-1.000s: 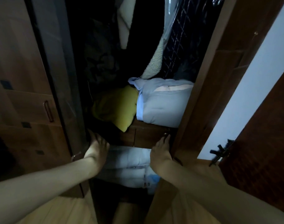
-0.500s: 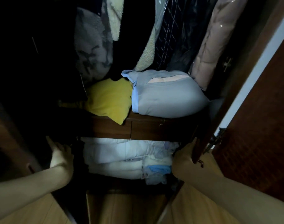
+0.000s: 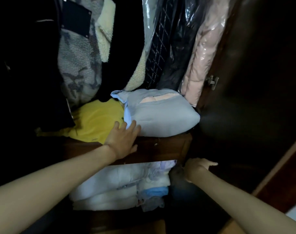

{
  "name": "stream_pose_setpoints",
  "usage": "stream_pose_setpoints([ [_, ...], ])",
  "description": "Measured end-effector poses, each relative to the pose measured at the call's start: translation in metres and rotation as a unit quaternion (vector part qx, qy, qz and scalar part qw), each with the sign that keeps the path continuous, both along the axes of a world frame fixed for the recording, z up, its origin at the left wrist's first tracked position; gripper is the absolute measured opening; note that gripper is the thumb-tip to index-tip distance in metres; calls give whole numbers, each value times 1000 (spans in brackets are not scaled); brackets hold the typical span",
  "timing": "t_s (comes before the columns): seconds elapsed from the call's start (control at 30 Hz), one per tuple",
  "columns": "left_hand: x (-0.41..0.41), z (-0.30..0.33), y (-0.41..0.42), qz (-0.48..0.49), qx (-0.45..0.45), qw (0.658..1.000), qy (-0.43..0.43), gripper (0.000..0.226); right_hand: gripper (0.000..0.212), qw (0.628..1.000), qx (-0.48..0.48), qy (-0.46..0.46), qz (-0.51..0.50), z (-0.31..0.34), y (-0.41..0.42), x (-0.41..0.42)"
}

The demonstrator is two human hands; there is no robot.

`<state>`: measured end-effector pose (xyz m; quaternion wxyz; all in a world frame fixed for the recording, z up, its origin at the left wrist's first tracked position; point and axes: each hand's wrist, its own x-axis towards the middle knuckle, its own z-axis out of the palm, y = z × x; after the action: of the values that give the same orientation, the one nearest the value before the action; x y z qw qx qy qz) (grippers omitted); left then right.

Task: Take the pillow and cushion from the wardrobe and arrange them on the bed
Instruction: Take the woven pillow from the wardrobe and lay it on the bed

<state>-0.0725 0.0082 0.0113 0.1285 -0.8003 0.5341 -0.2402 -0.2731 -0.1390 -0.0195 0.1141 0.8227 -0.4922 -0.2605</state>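
A grey-blue pillow [image 3: 162, 114] lies on the wooden wardrobe shelf [image 3: 162, 146], with a yellow cushion [image 3: 96, 120] beside it on the left. My left hand [image 3: 122, 138] rests open with fingers spread where the cushion and the pillow's left edge meet, touching both. My right hand [image 3: 197, 167] sits lower right against the edge of the dark wardrobe door [image 3: 245, 115]; its fingers point right and its grip is partly hidden.
Hanging coats [image 3: 79, 56] and plastic-covered garments [image 3: 202, 51] crowd the space just above the pillow and cushion. Folded white and pale blue bedding [image 3: 120, 188] fills the compartment under the shelf. A door hinge [image 3: 212, 81] shows at the right.
My left hand has left the left door and reached up onto the shelf between cushion and pillow. The doors have swung wider open, and my right hand has followed the right door outward.
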Motion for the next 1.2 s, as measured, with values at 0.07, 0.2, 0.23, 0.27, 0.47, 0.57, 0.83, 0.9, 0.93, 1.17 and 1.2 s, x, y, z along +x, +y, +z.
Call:
stream_pose_setpoints([
  [0.07,14,11,-18,-10,-26,1000,-5,86,76,999,-20,-48,6,4,-11,-2],
  [0.2,42,25,-56,-3,-36,999,-10,87,72,978,-64,-187,69,15,-37,13],
  [0.23,50,29,-68,0,-41,999,-6,87,70,967,-68,-228,86,20,-43,22],
  [0.27,57,32,-80,3,-47,999,1,87,69,954,-77,-268,110,25,-52,31],
  [0.47,110,40,-146,21,-56,998,23,79,70,858,-51,-461,222,60,-130,123],
  [0.57,137,44,-170,7,-75,996,43,72,61,821,-39,-507,257,69,-164,190],
  [0.83,178,36,-187,-18,-128,989,77,63,51,824,-95,-460,318,13,-188,264],
  [0.9,184,44,-192,-38,-134,988,65,62,64,838,-126,-380,370,7,-190,258],
  [0.93,187,48,-196,-51,-134,988,57,62,66,837,-124,-354,399,7,-190,254],
  [1.17,195,71,-228,-199,-79,976,28,61,51,832,-143,-399,358,8,-162,206],
  [1.2,196,70,-234,-220,-62,973,19,58,51,832,-150,-399,355,7,-154,195],
])
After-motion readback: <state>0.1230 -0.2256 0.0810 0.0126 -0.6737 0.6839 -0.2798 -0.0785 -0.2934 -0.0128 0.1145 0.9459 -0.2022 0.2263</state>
